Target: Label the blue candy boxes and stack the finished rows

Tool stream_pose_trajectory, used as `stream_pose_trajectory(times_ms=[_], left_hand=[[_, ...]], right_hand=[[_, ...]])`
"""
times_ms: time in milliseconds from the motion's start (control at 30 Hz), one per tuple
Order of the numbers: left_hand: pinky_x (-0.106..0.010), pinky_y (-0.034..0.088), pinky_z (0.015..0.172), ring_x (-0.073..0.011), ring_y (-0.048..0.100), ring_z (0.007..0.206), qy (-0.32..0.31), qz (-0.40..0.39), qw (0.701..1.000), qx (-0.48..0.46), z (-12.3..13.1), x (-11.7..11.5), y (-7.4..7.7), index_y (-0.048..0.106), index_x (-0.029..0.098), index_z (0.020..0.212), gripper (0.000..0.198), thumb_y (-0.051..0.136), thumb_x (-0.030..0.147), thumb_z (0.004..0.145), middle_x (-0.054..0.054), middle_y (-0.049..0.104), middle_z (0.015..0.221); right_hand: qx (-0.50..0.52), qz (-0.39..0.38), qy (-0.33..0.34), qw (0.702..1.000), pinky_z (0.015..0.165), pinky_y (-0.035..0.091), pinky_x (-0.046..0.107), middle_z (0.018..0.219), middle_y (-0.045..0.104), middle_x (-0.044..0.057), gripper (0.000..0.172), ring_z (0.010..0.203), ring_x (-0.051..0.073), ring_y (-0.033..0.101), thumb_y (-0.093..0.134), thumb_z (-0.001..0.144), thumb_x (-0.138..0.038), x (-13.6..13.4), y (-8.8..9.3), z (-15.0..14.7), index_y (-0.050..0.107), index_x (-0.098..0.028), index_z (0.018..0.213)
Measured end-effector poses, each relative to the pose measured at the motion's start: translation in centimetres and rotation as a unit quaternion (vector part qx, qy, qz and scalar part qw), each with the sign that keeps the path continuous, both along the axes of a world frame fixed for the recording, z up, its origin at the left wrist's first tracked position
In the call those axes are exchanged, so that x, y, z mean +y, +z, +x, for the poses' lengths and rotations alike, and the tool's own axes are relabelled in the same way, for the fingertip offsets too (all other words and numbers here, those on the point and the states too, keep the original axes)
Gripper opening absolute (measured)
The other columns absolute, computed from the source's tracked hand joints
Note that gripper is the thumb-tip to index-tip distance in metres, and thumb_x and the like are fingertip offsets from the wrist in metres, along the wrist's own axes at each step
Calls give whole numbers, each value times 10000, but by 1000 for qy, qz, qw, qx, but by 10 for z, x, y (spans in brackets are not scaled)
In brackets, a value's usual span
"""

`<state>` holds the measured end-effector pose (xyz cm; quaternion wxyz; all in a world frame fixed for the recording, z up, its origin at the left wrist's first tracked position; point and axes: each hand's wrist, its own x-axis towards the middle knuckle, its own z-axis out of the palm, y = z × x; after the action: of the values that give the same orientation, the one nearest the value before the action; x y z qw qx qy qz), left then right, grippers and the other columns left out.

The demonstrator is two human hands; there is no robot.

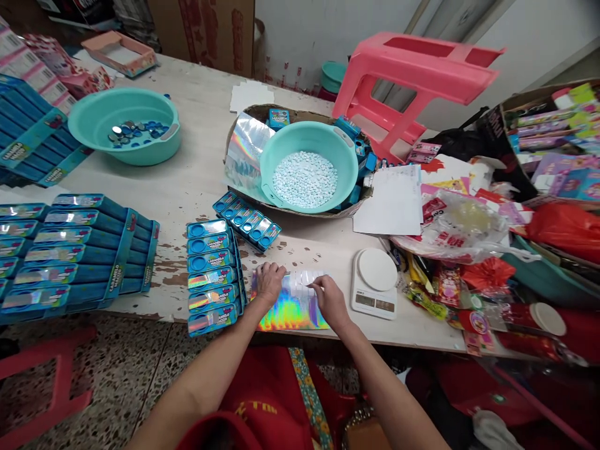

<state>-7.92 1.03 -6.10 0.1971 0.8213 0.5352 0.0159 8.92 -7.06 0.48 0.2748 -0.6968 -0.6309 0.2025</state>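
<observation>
At the tabletop's near edge, the left hand [269, 282] presses flat on a holographic sticker sheet [293, 309] while the right hand [329, 299] pinches one sticker, beside a white kitchen scale [375, 282].

Left hand [269, 281] pressed flat on holographic sheet [290, 315], right hand [330, 300] apparently pinching its upper edge, blue trays [213, 275] at nine o'clock, scale [375, 284] at three o'clock

A white scale [374, 284] sits just right of the right grip [330, 300]. Blue tins [213, 275] are stacked just left of the left grip [269, 282]. Beyond both, a teal basin [309, 134] holds pale pellets [304, 178]; farther back a pink stool [412, 81] lies tipped.
</observation>
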Motion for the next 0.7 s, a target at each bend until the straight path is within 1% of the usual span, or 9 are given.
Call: stream_pose_trajectory(times_ms=[100, 167, 233, 300, 367, 433, 533, 633, 700], left_hand=[[-434, 266, 947, -245, 406, 1071, 32, -4, 996, -79, 1, -3, 16, 601, 279, 1055, 247, 429, 252, 879, -77, 554, 1048], [-437, 237, 1012, -244, 366, 1175, 63, -15, 977, -201, 4, -8, 38, 558, 262, 1146, 295, 416, 269, 889, -86, 506, 1196], [-410, 267, 1026, -227, 351, 1231, 72, -83, 926, -361, 8, -16, 67, 483, 238, 1238, 356, 373, 311, 907, -95, 448, 1301], [-367, 369, 959, -214, 418, 1200, 47, -209, 841, -496, 12, -25, 96, 408, 221, 1294, 432, 420, 363, 886, -110, 460, 1304], [-325, 459, 821, -205, 553, 1030, 31, -333, 762, -554, 12, -34, 121, 472, 179, 1211, 449, 521, 398, 822, -120, 583, 1133], [-270, 478, 641, -162, 608, 729, 56, -397, 731, -552, 7, -40, 140, 573, 144, 962, 319, 572, 399, 773, -66, 644, 799], [-216, 412, 497, -104, 515, 499, 116, -374, 762, -516, -17, -45, 164, 561, 156, 727, 231, 539, 380, 780, 13, 545, 546], [-205, 399, 519, -97, 497, 529, 128, -288, 828, -463, -61, -44, 188, 576, 171, 688, 237, 502, 366, 801, 18, 530, 562], [-203, 393, 523, -99, 490, 543, 150, -245, 854, -434, -97, -40, 201, 600, 186, 784, 217, 479, 364, 812, 26, 518, 576]], right_hand=[[101, -7, -70, 992, 681, 420, 283, 778, 568, 21, 117, 766, 165, 566, 423, 901, -288, -6, 43, -1, 469, -210, 826], [154, -11, -86, 984, 682, 420, 271, 762, 564, 8, 122, 766, 155, 572, 439, 895, -298, -9, 67, -2, 468, -208, 819], [191, -7, -91, 977, 675, 421, 266, 736, 552, 0, 136, 732, 146, 559, 462, 883, -314, -12, 86, -4, 478, -203, 806], [221, -2, -94, 971, 661, 424, 265, 712, 536, -5, 151, 699, 140, 540, 484, 868, -332, -15, 99, -6, 489, -199, 796], [243, -2, -95, 965, 646, 425, 265, 701, 527, -5, 164, 687, 139, 528, 498, 858, -345, -17, 107, -10, 497, -198, 785], [257, -3, -104, 961, 629, 424, 264, 700, 523, -3, 166, 681, 140, 519, 504, 852, -351, -18, 113, -17, 502, -201, 782], [270, 4, -125, 955, 615, 420, 263, 692, 507, -9, 158, 667, 139, 501, 512, 846, -351, -14, 116, -41, 503, -206, 783], [273, 17, -126, 953, 639, 428, 275, 710, 516, -1, 142, 686, 146, 501, 494, 853, -336, -2, 117, -83, 508, -209, 789], [259, 43, -108, 959, 679, 443, 290, 818, 542, 33, 140, 798, 169, 521, 486, 852, -324, 11, 118, -117, 517, -209, 778]])
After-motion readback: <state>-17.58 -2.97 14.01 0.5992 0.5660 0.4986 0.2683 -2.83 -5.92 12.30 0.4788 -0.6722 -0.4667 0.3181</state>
